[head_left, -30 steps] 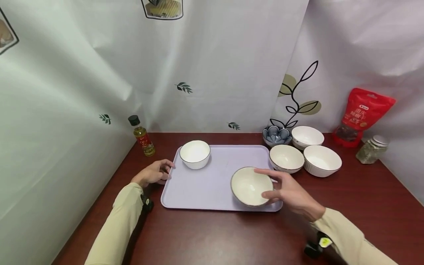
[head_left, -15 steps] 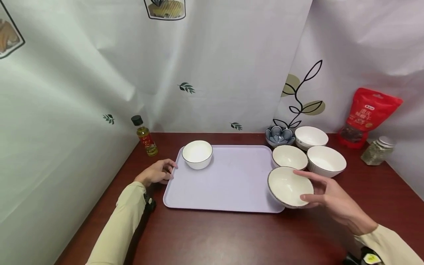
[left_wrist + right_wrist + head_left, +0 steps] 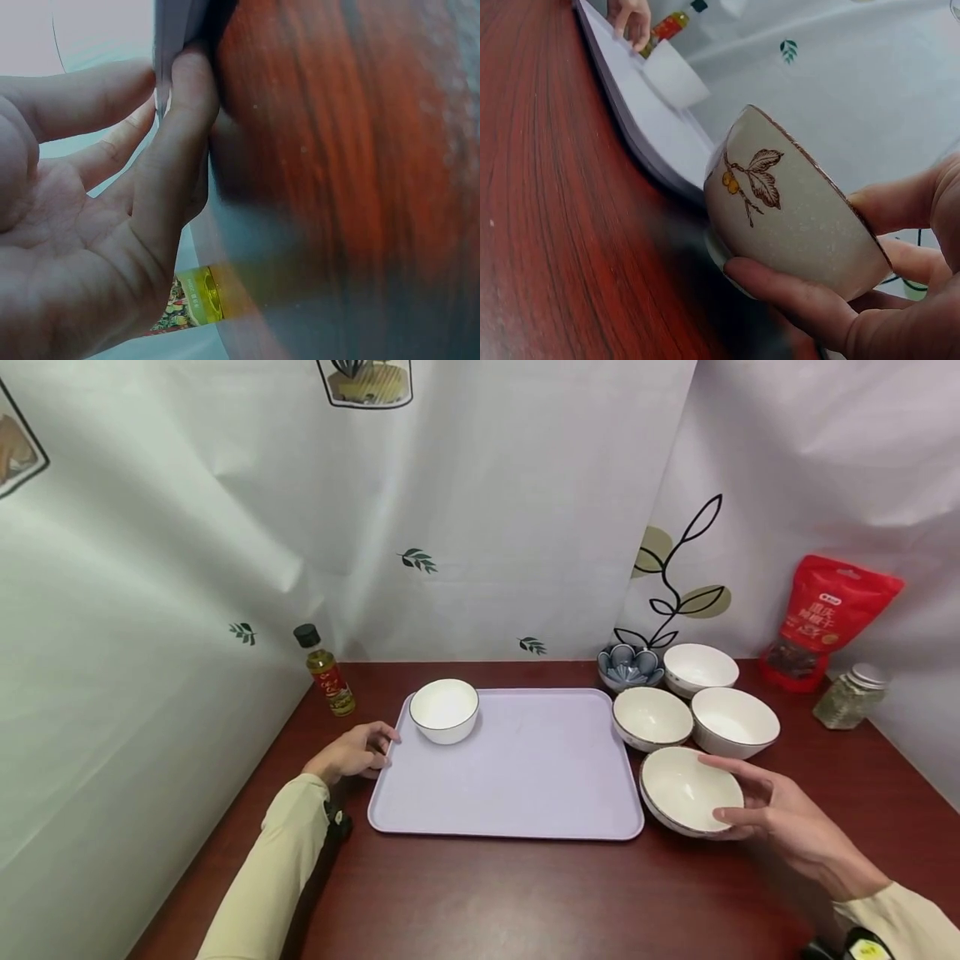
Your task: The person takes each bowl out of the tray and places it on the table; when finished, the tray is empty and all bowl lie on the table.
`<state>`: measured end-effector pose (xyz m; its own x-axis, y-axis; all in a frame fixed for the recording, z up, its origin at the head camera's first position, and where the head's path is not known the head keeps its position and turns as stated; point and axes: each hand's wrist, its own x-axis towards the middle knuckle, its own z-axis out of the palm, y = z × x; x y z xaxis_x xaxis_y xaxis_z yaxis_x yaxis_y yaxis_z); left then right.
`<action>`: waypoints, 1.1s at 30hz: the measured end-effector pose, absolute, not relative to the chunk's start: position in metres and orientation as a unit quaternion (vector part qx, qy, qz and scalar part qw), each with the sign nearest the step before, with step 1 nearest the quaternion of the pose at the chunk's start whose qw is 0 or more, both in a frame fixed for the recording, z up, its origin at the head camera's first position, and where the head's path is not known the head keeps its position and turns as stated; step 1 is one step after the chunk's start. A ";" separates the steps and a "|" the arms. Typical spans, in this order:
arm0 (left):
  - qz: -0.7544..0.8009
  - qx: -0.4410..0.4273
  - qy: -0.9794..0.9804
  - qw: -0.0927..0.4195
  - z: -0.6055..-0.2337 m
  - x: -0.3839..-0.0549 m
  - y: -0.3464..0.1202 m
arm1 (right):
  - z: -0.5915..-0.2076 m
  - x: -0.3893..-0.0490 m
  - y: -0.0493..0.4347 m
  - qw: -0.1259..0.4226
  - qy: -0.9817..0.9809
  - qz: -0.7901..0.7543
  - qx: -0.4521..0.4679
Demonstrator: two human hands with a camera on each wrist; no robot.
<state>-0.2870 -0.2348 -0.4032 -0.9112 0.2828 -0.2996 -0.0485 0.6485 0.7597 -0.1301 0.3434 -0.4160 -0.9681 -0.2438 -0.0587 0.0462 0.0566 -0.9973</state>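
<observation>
My right hand (image 3: 798, 827) grips a cream bowl (image 3: 686, 787) by its right side, thumb and fingers at rim and wall. The right wrist view shows a brown leaf and yellow berry print on this bowl (image 3: 787, 225). It stands just right of the lilac tray (image 3: 517, 777), low over the table; I cannot tell if its foot touches down. My left hand (image 3: 351, 752) pinches the tray's left edge, and in the left wrist view the left hand's fingers (image 3: 191, 97) lie on both sides of that edge. A white dark-rimmed bowl (image 3: 444, 714) sits on the tray's back left.
Beyond the held bowl stand a cream bowl (image 3: 652, 718), a white ribbed bowl (image 3: 735, 722), another white bowl (image 3: 700, 670) and a blue petal-shaped bowl (image 3: 630, 668). A red pouch (image 3: 825, 618) and a glass jar (image 3: 851, 697) are far right. An oil bottle (image 3: 326, 675) stands left.
My right hand has carried the cream bowl rightward from over the tray to beside its right edge, and lowered it. My left hand stays at the tray's left edge.
</observation>
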 end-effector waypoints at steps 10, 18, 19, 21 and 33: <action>0.416 0.069 0.884 0.203 -0.404 -0.287 -0.233 | -0.422 -0.134 0.347 0.115 0.702 -0.699 -0.068; 0.412 0.066 0.885 0.205 -0.406 -0.286 -0.232 | -0.426 -0.135 0.347 0.127 0.677 -0.719 -0.092; 0.413 0.066 0.885 0.205 -0.406 -0.285 -0.232 | -0.426 -0.135 0.347 0.129 0.676 -0.719 -0.094; 0.415 0.065 0.884 0.205 -0.406 -0.285 -0.232 | -0.427 -0.136 0.347 0.132 0.674 -0.721 -0.097; 0.419 0.071 0.883 0.199 -0.403 -0.284 -0.234 | -0.426 -0.140 0.345 0.144 0.665 -0.720 -0.137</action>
<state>-0.2838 -0.2339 -0.4031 -0.9108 0.2925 -0.2914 -0.0412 0.6379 0.7690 -0.1405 0.3450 -0.4260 -0.9210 -0.3895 0.0072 0.0238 -0.0746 -0.9969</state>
